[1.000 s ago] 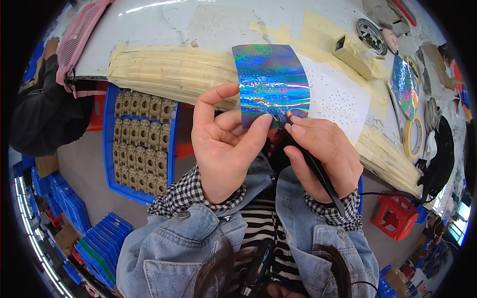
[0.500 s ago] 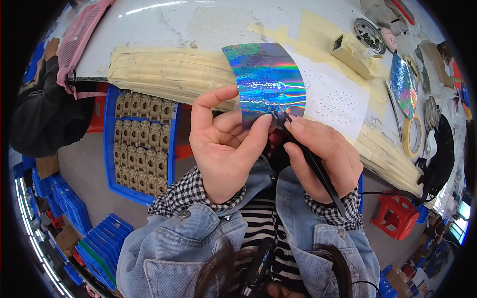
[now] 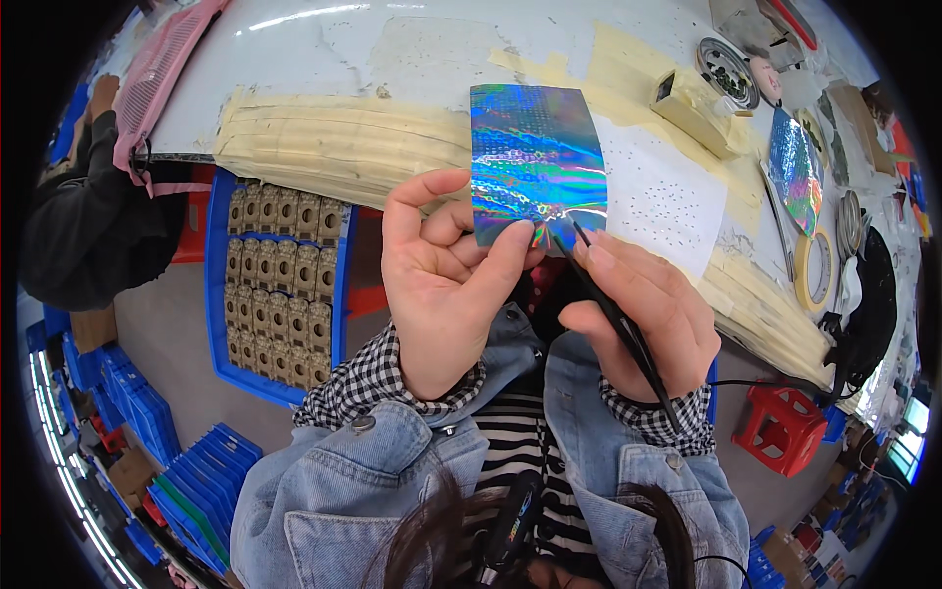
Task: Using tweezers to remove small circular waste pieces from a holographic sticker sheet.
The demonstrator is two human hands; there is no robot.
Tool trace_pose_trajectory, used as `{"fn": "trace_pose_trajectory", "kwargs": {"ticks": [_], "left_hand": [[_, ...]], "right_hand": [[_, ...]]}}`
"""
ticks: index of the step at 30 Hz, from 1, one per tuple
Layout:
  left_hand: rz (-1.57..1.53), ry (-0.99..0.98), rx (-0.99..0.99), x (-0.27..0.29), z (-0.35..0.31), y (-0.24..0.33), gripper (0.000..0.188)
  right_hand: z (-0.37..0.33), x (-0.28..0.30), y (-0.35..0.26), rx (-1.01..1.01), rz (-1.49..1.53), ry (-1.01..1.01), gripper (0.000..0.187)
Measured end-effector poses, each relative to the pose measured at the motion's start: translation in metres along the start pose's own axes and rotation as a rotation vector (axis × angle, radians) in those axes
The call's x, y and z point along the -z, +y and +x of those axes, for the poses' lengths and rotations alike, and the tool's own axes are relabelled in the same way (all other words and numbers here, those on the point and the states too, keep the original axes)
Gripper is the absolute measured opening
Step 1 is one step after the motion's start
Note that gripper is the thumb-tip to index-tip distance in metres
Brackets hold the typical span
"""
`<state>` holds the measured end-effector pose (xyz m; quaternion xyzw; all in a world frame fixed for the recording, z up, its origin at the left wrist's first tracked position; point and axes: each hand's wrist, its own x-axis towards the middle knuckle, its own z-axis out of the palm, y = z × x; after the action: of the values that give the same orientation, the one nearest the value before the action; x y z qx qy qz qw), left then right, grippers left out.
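Observation:
A blue-green holographic sheet (image 3: 540, 147) is pinched by its lower edge between the thumb and fingers of my left hand (image 3: 437, 280). Small bumps or marks cover its shiny surface, too fine to make out. My right hand (image 3: 653, 309) is closed on black tweezers (image 3: 613, 319), whose two thin tips are slightly apart near the sheet's lower edge. Whether anything sits between the tips is too small to tell. Behind the right hand lies a white paper (image 3: 667, 201) dotted with many tiny dark pieces.
A blue crate (image 3: 277, 388) of brown moulded parts stands left, below the taped table edge (image 3: 314, 137). On the right are a tape roll (image 3: 813, 270), another holographic sheet (image 3: 796, 162), a yellowish block (image 3: 692, 113) and a round dish (image 3: 729, 74). A person's dark sleeve (image 3: 98, 187) shows far left.
The holographic sheet has turned more upright and its reflections have shifted. The tweezer tips have moved slightly right, and their two points now show apart.

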<state>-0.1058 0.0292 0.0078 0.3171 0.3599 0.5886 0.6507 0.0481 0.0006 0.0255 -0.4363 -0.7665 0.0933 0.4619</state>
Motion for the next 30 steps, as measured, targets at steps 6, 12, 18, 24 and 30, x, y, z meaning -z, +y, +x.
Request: {"fn": "trace_pose_trajectory", "kwargs": {"ticks": [6,12,18,24,30], "left_hand": [[0.020,0.007,-0.015,0.0001,-0.0005,0.0009,0.047],[0.000,-0.004,-0.042,-0.0001,-0.0006,0.0002,0.046],[-0.005,-0.013,-0.058,0.0005,-0.0011,-0.0016,0.045],[-0.002,-0.019,-0.082,0.0010,-0.0009,-0.0031,0.044],[0.007,-0.034,-0.085,0.0010,-0.0010,-0.0039,0.044]], "right_hand": [[-0.0005,-0.0026,0.0031,0.001,0.027,-0.035,0.041],[0.0048,-0.0017,-0.0022,0.001,-0.001,-0.073,0.040],[0.0033,-0.0030,-0.0006,0.012,0.005,-0.055,0.040],[0.0019,-0.0042,-0.0015,-0.008,-0.008,-0.045,0.040],[0.0020,-0.0039,-0.0018,0.002,-0.027,-0.038,0.039]]}}
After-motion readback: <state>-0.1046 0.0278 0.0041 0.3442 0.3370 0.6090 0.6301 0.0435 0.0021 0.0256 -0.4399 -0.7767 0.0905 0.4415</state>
